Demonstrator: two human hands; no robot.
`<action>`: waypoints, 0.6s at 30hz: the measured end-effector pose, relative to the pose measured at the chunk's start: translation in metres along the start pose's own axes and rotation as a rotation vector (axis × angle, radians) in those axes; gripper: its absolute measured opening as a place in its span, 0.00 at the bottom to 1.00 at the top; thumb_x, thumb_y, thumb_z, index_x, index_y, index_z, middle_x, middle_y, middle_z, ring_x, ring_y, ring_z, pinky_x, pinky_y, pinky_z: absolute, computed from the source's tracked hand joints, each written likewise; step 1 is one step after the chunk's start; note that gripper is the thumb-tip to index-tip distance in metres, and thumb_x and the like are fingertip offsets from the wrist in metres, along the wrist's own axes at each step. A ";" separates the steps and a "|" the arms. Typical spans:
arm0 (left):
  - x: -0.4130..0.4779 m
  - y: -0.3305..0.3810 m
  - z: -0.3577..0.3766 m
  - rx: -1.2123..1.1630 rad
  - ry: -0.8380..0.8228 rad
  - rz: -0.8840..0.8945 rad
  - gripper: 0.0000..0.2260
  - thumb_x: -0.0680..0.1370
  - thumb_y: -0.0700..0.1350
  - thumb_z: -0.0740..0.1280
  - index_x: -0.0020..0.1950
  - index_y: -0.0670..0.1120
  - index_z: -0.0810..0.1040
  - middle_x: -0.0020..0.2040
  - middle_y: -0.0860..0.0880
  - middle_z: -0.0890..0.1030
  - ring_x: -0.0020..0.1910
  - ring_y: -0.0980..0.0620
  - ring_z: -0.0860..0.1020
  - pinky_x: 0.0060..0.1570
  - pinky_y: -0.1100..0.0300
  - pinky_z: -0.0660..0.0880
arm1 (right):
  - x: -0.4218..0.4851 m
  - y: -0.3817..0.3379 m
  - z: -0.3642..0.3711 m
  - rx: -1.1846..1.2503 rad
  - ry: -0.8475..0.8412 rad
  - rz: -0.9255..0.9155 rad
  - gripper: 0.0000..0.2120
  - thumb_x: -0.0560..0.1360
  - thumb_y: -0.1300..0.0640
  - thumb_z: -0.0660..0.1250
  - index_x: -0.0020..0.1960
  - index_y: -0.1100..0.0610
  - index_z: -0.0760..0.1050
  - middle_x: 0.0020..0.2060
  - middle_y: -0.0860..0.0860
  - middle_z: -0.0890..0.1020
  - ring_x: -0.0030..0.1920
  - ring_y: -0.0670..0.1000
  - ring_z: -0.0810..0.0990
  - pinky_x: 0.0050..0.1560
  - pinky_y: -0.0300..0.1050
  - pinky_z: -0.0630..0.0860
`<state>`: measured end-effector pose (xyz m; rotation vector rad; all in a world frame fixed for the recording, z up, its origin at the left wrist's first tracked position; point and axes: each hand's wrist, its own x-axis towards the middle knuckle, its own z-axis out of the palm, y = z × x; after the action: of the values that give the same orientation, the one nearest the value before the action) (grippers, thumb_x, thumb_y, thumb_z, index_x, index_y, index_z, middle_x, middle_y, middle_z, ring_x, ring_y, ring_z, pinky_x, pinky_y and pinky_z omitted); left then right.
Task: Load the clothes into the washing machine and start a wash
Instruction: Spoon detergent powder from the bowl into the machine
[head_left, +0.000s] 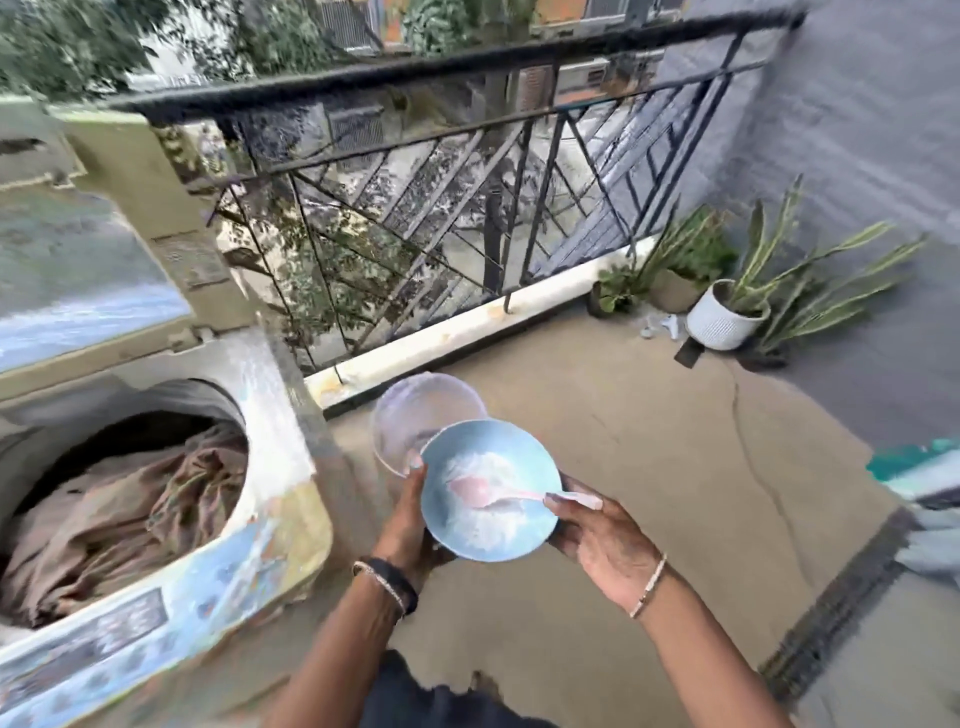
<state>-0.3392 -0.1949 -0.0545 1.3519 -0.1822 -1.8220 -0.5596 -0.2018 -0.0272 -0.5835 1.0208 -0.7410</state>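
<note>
Both forearms reach forward, wrists bangled, and meet at a blue bowl (451, 538) held over the floor (649, 415). The left hand (410, 525) grips the bowl's left side, thumb tip on the rim. The right hand (602, 540) lies palm-up under the right side, its thumb pinning the handle of a pink spoon (472, 491) that rests in white powder (488, 465). A clear lid (415, 410) stands just behind the bowl by the left fingers; whether they grip it I cannot tell. To the left the washer (275, 467) is open, brown clothes (130, 514) heaped in its drum. Beyond are a railing (415, 171) and potted plants (727, 312).
</note>
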 end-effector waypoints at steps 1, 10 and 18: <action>0.006 -0.007 0.008 0.037 0.006 -0.023 0.27 0.72 0.71 0.60 0.57 0.53 0.81 0.54 0.45 0.82 0.54 0.43 0.78 0.60 0.40 0.72 | 0.002 0.002 -0.012 0.004 0.030 -0.003 0.25 0.70 0.61 0.71 0.67 0.57 0.75 0.62 0.57 0.80 0.60 0.55 0.79 0.62 0.49 0.76; 0.085 -0.045 0.051 0.275 0.180 -0.203 0.16 0.77 0.61 0.64 0.55 0.51 0.79 0.49 0.48 0.83 0.46 0.46 0.81 0.39 0.55 0.80 | 0.058 0.035 -0.112 0.164 0.322 0.145 0.28 0.63 0.66 0.74 0.63 0.60 0.77 0.55 0.59 0.83 0.50 0.54 0.84 0.46 0.43 0.82; 0.254 -0.089 0.059 0.289 0.276 -0.417 0.15 0.76 0.59 0.67 0.58 0.51 0.77 0.55 0.46 0.80 0.49 0.45 0.79 0.36 0.55 0.78 | 0.180 0.085 -0.212 0.258 0.527 0.325 0.26 0.64 0.67 0.74 0.62 0.66 0.76 0.49 0.59 0.85 0.45 0.55 0.84 0.46 0.46 0.80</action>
<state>-0.4531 -0.3335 -0.2635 1.9448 -0.0150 -1.9692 -0.6701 -0.3080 -0.2742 0.0148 1.4348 -0.7354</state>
